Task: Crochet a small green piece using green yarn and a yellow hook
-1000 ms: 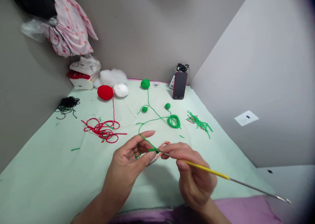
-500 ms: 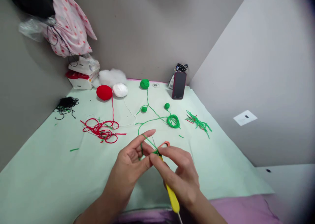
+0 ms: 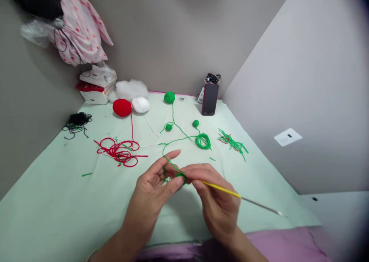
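My left hand [image 3: 155, 189] pinches a small green crochet piece [image 3: 182, 177] between thumb and fingers. A strand of green yarn [image 3: 170, 161] runs over its raised index finger, with more yarn wound about the other fingers. In my right hand [image 3: 220, 200] is a crochet hook [image 3: 220, 188] with a yellow grip; its metal rear end points out to the right. The hook's tip is at the green piece, where my right fingers partly hide it. Beyond my hands lies a coil of green yarn [image 3: 203, 141], near two small green crocheted balls [image 3: 196, 123].
Red [image 3: 122, 108], white [image 3: 140, 105] and green yarn balls [image 3: 169, 97] sit at the back. Loose red yarn [image 3: 121, 152] and black yarn [image 3: 77, 123] lie left, green scraps [image 3: 233, 142] right. A phone [image 3: 210, 99] stands upright near the wall, boxes [image 3: 96, 95] at back left.
My right hand has turned the hook from pointing down toward me to lying out to the right. The orange clip-like piece seen beside the work is out of sight now. My left hand has barely moved.
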Demonstrator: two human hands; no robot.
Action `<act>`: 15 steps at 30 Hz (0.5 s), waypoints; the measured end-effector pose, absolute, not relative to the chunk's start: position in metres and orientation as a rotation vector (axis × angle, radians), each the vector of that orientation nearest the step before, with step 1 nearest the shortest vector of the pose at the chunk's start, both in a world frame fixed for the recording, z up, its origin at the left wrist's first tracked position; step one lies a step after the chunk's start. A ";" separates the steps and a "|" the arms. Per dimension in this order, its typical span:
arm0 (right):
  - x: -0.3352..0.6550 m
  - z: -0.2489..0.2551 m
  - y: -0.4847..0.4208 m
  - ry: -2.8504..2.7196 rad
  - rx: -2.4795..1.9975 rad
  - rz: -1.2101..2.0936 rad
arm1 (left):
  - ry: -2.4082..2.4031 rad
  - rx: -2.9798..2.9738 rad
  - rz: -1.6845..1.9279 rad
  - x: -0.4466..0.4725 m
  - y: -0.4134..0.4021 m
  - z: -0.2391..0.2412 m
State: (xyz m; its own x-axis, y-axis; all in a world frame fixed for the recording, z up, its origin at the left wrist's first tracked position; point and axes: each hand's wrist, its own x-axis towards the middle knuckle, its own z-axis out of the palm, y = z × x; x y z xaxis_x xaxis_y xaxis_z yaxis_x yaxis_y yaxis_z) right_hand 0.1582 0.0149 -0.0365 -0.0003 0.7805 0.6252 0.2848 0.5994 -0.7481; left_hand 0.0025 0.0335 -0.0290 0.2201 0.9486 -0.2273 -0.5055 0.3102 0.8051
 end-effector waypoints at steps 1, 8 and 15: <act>0.158 -0.038 0.013 -1.640 -0.948 0.386 | 0.807 0.642 1.109 0.003 0.034 -0.029; 0.167 -0.032 0.019 -1.372 -0.936 0.580 | 0.692 0.388 0.967 0.000 0.042 -0.025; 0.162 -0.033 0.026 -1.334 -0.861 0.776 | 0.802 0.664 1.058 0.001 0.037 -0.030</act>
